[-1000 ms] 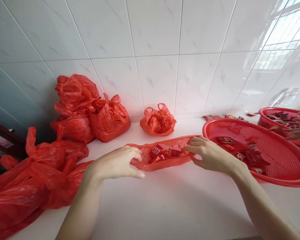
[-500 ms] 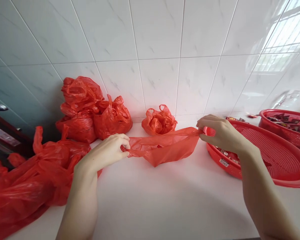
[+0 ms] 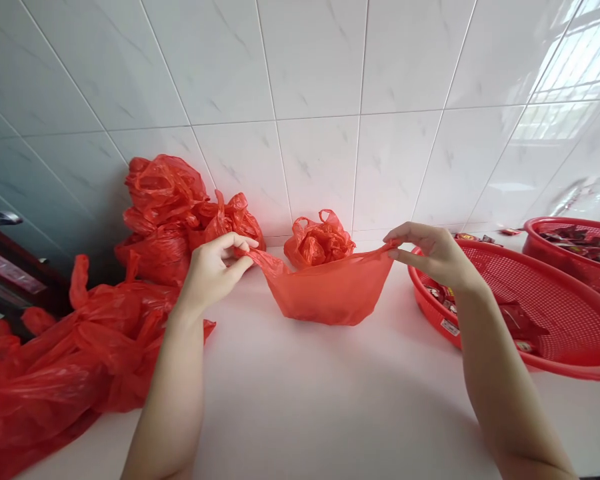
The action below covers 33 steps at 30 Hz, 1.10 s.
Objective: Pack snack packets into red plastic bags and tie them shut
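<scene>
Between my two hands hangs a red plastic bag point(image 3: 330, 293), stretched by its handles with its lower part sagging over the white counter. My left hand point(image 3: 217, 267) pinches one handle between thumb and fingers. The other handle is gripped at the fingertips of my right hand point(image 3: 427, 253). What the bag holds, if anything, cannot be seen. Just behind it sits a small open-handled red bag of crumpled plastic point(image 3: 323, 240). A red mesh basket point(image 3: 560, 307) with small wrapped packets point(image 3: 523, 323) in it stands beside my right forearm.
Filled red bags point(image 3: 165, 213) are piled against the tiled wall point(image 3: 320, 67) at the back left. Tied red bags point(image 3: 80, 360) lie along the left side. A second red basket point(image 3: 535, 230) with packets is at the far right, near loose wrappers point(image 3: 510, 232).
My left hand has risen and moved slightly left, and my right hand has lifted a little. The bag's handles are now pulled up and its body hangs deeper and squarer.
</scene>
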Each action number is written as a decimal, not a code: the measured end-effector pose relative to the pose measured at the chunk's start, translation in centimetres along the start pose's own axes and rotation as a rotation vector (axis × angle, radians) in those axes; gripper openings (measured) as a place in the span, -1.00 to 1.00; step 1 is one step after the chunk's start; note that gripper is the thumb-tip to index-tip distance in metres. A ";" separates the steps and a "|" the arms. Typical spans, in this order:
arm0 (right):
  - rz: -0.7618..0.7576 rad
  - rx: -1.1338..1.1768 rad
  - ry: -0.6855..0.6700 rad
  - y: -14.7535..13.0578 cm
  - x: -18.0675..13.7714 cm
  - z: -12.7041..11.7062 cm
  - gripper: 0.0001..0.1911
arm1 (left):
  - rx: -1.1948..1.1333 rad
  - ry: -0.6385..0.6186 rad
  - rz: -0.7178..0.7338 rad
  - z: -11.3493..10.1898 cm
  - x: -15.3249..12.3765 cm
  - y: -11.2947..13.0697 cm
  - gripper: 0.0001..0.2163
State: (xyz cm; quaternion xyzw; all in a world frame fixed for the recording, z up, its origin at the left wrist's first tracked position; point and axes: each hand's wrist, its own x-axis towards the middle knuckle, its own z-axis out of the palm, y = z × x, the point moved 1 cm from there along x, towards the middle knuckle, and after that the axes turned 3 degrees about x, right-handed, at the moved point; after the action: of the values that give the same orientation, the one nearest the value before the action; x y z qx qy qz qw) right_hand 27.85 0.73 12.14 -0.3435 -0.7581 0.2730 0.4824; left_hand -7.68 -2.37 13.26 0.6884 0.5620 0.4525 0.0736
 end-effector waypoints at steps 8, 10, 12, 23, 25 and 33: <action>0.027 0.317 -0.096 0.0 0.0 1.5 -0.79 | -0.277 -0.217 0.131 3.0 0.4 3.7 -0.96; 0.006 0.261 -0.215 -0.2 0.0 1.5 -0.75 | -0.282 -0.277 0.166 4.0 0.2 4.2 -0.93; -0.006 0.165 -0.320 -0.4 -0.1 1.4 -0.68 | -0.250 -0.321 0.200 4.8 -0.1 4.4 -0.90; -0.075 0.120 -0.262 -0.8 -0.7 3.9 -0.75 | -0.152 -0.400 0.334 7.5 -1.7 5.8 -0.63; -0.156 0.188 -0.241 -1.0 -0.8 5.2 -0.71 | -0.212 -0.402 0.321 8.0 -1.9 6.1 -0.64; -0.287 0.332 -0.050 -0.7 -0.7 5.8 -0.34 | -0.424 -0.084 0.222 7.9 -1.5 5.9 -0.90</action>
State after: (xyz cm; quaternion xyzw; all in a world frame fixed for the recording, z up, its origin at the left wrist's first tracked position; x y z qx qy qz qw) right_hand 22.50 -0.74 10.09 -0.1411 -0.7558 0.3309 0.5471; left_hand 2.11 -2.49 11.49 0.7335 0.3716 0.5367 0.1895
